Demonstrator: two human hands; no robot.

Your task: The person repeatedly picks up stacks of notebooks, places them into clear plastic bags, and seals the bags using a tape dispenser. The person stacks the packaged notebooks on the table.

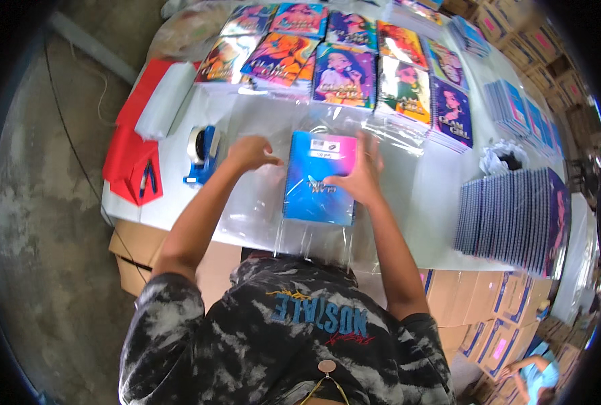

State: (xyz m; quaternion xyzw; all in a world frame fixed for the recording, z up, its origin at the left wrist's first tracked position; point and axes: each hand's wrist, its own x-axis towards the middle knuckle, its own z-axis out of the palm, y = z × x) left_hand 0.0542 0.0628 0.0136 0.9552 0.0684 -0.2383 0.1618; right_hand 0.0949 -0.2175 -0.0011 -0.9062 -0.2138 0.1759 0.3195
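Observation:
A blue and pink spiral notebook (319, 177) lies before me with its label side up, on a sheet of clear plastic film (250, 206) spread over the table. My right hand (362, 174) grips the notebook's right edge, thumb across the cover and fingers along the far side. Just left of the notebook, my left hand (253, 154) hovers apart from it, fingers loosely bent and spread, with nothing visible in them. Left of that hand stands a blue tape dispenser (205, 154) with a roll of tape.
Stacks of colourful notebooks (344, 75) line the far side. A tall notebook stack (509, 214) stands at the right, near crumpled plastic (503, 156). Pens (148, 179) lie on red material (126, 152) at left. Cardboard boxes (472, 297) sit below; another person (540, 371) is at lower right.

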